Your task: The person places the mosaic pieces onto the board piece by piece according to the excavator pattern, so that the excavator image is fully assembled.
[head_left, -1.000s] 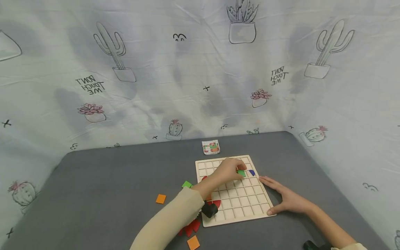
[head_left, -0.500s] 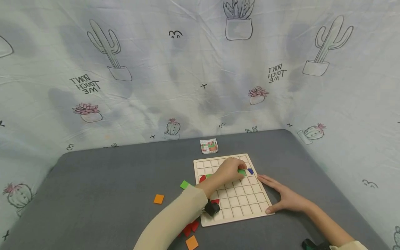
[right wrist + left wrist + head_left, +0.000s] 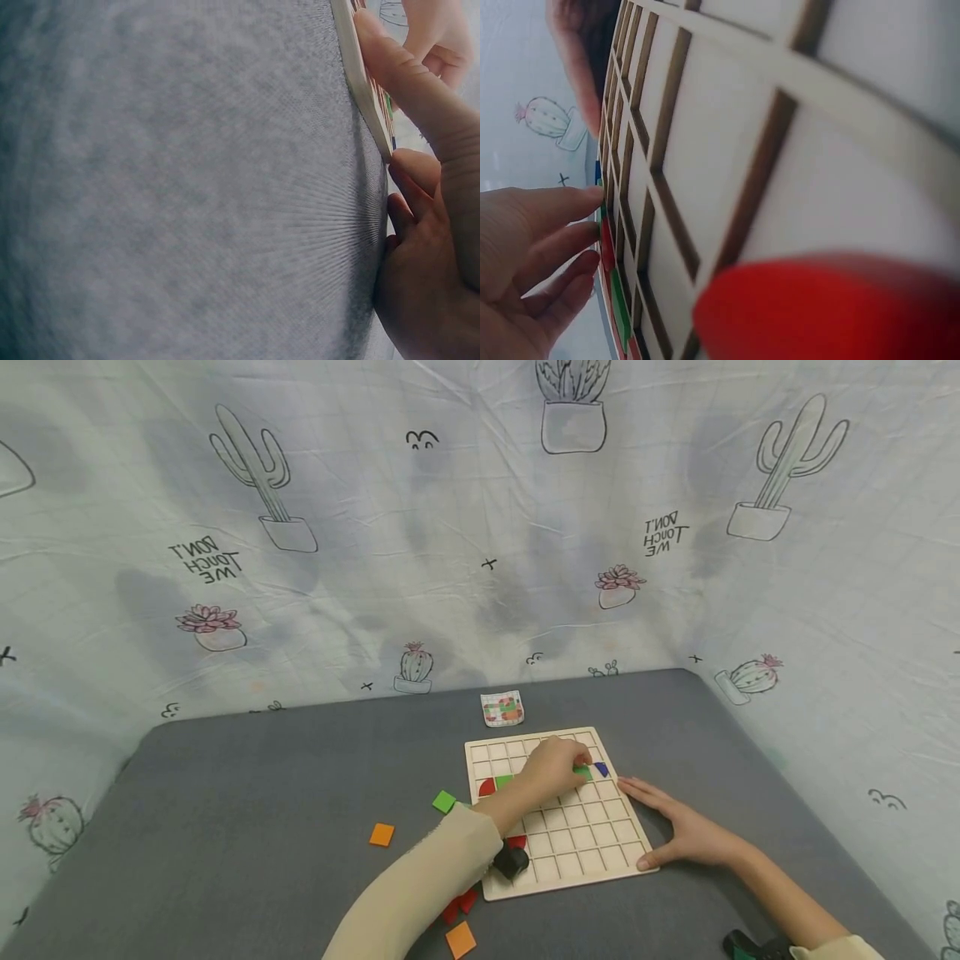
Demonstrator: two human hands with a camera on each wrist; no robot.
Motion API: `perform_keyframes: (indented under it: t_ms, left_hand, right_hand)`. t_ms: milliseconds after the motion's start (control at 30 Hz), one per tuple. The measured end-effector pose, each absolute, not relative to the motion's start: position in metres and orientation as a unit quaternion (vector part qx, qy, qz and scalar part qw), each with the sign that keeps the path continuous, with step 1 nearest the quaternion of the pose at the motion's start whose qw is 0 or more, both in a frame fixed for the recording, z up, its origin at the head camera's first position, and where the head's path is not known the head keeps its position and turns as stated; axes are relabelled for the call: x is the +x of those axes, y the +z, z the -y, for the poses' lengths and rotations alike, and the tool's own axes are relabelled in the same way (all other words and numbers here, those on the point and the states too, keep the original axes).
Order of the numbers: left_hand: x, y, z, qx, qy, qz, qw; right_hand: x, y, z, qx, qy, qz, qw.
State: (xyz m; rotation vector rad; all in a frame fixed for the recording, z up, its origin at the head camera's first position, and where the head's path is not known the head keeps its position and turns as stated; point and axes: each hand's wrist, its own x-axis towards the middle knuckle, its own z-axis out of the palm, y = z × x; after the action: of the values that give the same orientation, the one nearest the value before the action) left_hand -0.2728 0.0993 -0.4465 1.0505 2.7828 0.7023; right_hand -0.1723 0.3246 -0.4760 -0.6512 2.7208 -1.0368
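A wooden grid board lies on the grey table. My left hand reaches across it, thumb and fingertips pinching a green square tile at a cell near the right edge. Just right of that tile sits a small blue piece. A red rounded piece and another green square fill cells at the board's left side. My right hand rests at the right edge, fingers extended, with its thumb on the near corner. My left forearm hides part of the board.
Left of the board lie a loose green square and an orange square. Nearer me are red pieces and a second orange square. A small patterned card lies behind the board.
The green tile under my left fingertips has shifted slightly and now lies flatter. My left forearm has moved a little right, uncovering red and green pieces. The right hand keeps its place.
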Motion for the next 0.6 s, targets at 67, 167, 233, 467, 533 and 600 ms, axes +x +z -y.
perform_keyframes:
  t_ms: [67, 167, 233, 467, 533, 600]
  left_hand:
    - [-0.2718, -0.4459, -0.0998, 0.341, 0.225, -0.912, 0.039]
    - [-0.2717, -0.4460, -0.1002, 0.341, 0.223, -0.913, 0.037]
    - [-0.2719, -0.4468, -0.1001, 0.341, 0.222, -0.913, 0.038]
    - [-0.2714, -0.4482, -0.0984, 0.342, 0.235, -0.909, 0.042]
    - [-0.2704, -0.4471, -0.0979, 0.340, 0.243, -0.907, 0.043]
    - [-0.2690, -0.4452, -0.0973, 0.338, 0.254, -0.905, 0.047]
  right_hand:
    - [-0.1718, -0.4747, -0.3242, -0.217, -0.349, -0.908, 0.082]
    - [-0.1720, -0.4730, -0.3237, -0.215, -0.354, -0.906, 0.087]
    - [-0.1723, -0.4723, -0.3232, -0.215, -0.357, -0.905, 0.088]
    - [-0.1727, -0.4724, -0.3231, -0.213, -0.356, -0.905, 0.090]
    - [-0.1726, -0.4726, -0.3235, -0.213, -0.358, -0.905, 0.091]
    - [-0.1725, -0.4726, -0.3240, -0.216, -0.357, -0.905, 0.090]
